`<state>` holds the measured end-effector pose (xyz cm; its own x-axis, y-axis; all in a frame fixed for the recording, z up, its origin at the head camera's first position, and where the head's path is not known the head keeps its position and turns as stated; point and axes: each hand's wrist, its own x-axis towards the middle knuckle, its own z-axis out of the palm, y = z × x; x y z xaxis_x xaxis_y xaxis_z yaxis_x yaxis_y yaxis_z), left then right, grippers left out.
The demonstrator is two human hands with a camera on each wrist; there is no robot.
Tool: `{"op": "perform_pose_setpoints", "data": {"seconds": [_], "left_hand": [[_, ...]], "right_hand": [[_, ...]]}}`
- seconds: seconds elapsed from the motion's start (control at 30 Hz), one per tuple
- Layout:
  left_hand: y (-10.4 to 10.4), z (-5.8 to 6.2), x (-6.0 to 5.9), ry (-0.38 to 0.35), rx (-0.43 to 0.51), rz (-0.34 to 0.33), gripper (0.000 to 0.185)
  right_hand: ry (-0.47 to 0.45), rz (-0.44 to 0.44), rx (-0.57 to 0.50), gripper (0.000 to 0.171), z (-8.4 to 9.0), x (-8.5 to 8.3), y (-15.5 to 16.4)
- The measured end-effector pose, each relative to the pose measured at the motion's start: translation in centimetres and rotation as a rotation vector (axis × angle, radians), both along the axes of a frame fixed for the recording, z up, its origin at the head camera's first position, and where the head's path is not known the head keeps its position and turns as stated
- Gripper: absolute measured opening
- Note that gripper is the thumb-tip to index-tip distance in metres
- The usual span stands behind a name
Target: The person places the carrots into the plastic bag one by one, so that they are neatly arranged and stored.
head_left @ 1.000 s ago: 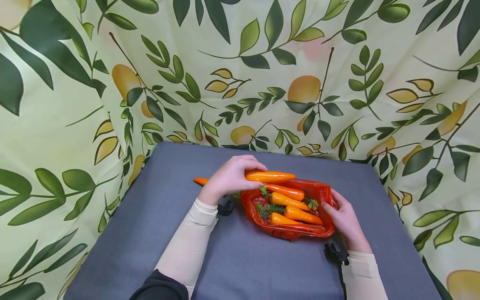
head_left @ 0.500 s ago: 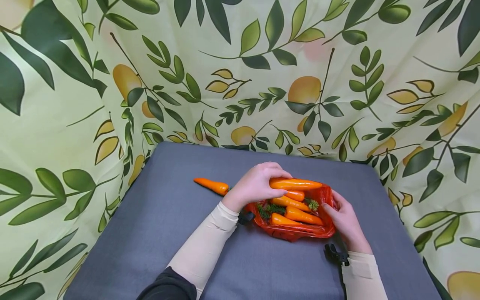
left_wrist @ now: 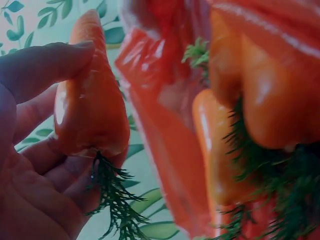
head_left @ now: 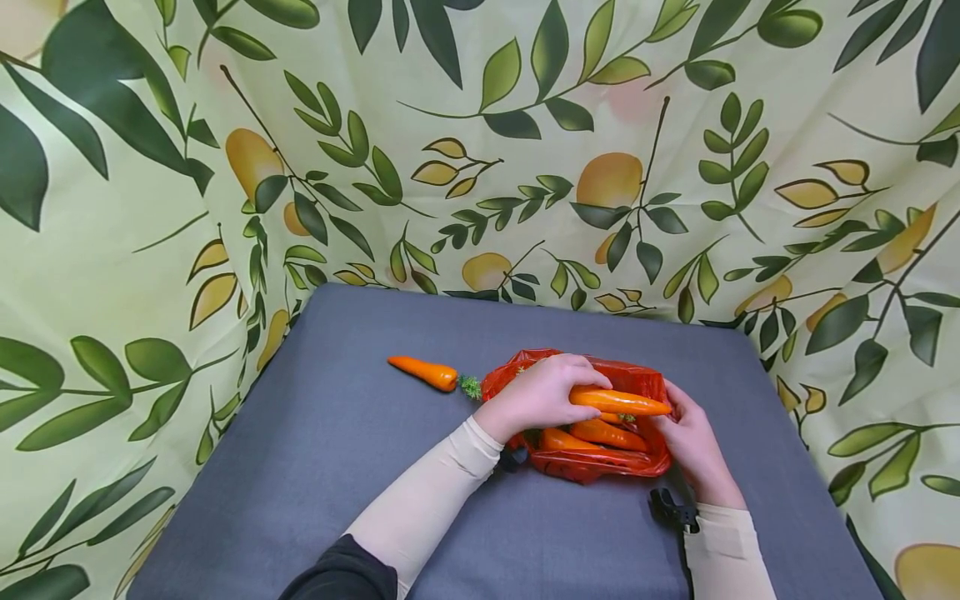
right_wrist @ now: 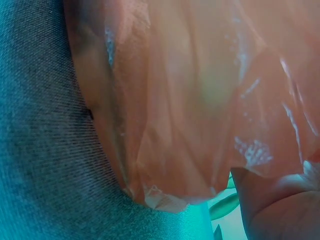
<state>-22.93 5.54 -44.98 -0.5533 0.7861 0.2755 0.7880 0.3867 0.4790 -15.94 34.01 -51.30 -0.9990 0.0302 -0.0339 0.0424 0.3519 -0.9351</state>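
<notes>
In the head view my left hand (head_left: 542, 396) grips an orange carrot (head_left: 622, 403) over the mouth of a red plastic bag (head_left: 592, 468). Its tip points right, close to my right hand (head_left: 697, 446), which holds the bag's right side. Inside the bag lie several carrots (head_left: 609, 435) with green tops, partly hidden by my left hand. From the left wrist, my thumb and fingers are seen around the held carrot (left_wrist: 92, 107), whose feathery green top hangs down. The bag's thin wall (right_wrist: 175, 100) fills most of the right wrist view, with part of my right hand at the lower right.
One more carrot (head_left: 424, 372) with a short green top lies on the grey table (head_left: 330, 467), left of the bag. Behind and beside the table hangs a leaf-patterned cloth (head_left: 517, 208). A black strap mount (head_left: 670, 507) sits at my right wrist.
My left hand has carried the carrot right and downward, from the bag's far left edge to over its mouth. The loose carrot on the table is now uncovered. My right hand stays put.
</notes>
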Motion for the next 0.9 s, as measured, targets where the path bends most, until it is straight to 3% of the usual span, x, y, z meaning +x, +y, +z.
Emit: {"op": "perform_pose_setpoints", "data": {"seconds": [0.17, 0.47, 0.9], "left_hand": [[0.4, -1.0, -0.4, 0.003, -0.070, -0.013, 0.034], [0.2, -2.6, -1.0, -0.037, -0.148, 0.030, 0.043], [0.1, -3.1, -1.0, 0.067, -0.274, 0.081, 0.036]], "right_hand": [[0.005, -0.004, -0.018, 0.065, 0.1, 0.0, -0.1], [0.006, 0.013, -0.028, 0.063, 0.2, 0.2, 0.0], [-0.010, 0.004, -0.012, 0.063, -0.1, 0.0, 0.0]]}}
